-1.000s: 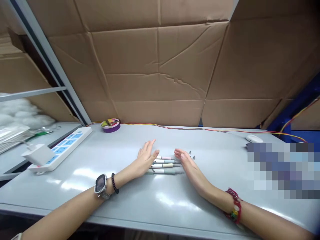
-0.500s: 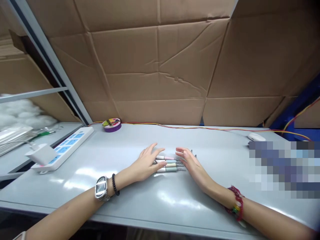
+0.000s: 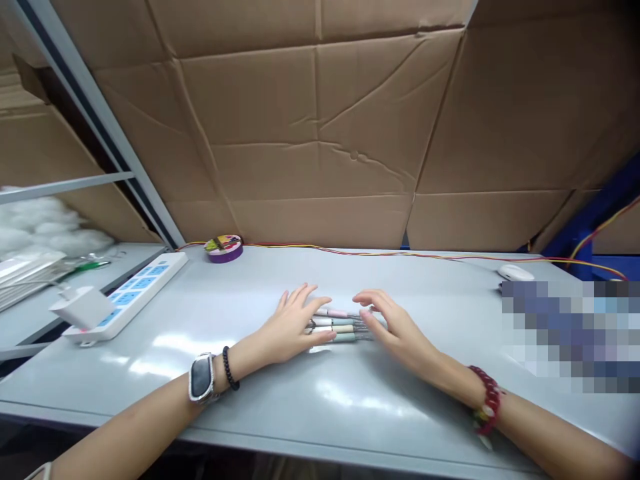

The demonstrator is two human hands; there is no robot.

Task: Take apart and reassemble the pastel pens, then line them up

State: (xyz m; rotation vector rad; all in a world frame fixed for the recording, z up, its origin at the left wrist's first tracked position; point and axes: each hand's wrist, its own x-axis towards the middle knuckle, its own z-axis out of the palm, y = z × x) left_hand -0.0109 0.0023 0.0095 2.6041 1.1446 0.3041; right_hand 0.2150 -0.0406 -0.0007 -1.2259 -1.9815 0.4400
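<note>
Several slim tools lie side by side on the table, with white and pastel pink, blue, cream and green handles and thin metal ends to the right. Their exact kind does not show. My left hand is open at the left ends of the handles, thumb and fingers spread around them. On the other side, my right hand is open too, fingers slightly bent, and it partly covers the metal ends. Whether either hand touches the tools I cannot tell.
A white power strip with a plugged-in charger lies at the left. Near the back stands a round purple tin. Red and yellow wires run along the cardboard wall. A white mouse-like object sits at the right.
My right hand has turned and shifted slightly right, its thumb and fingers now more apart. My left hand stays almost in place over the handles, and the tools have hardly moved.
</note>
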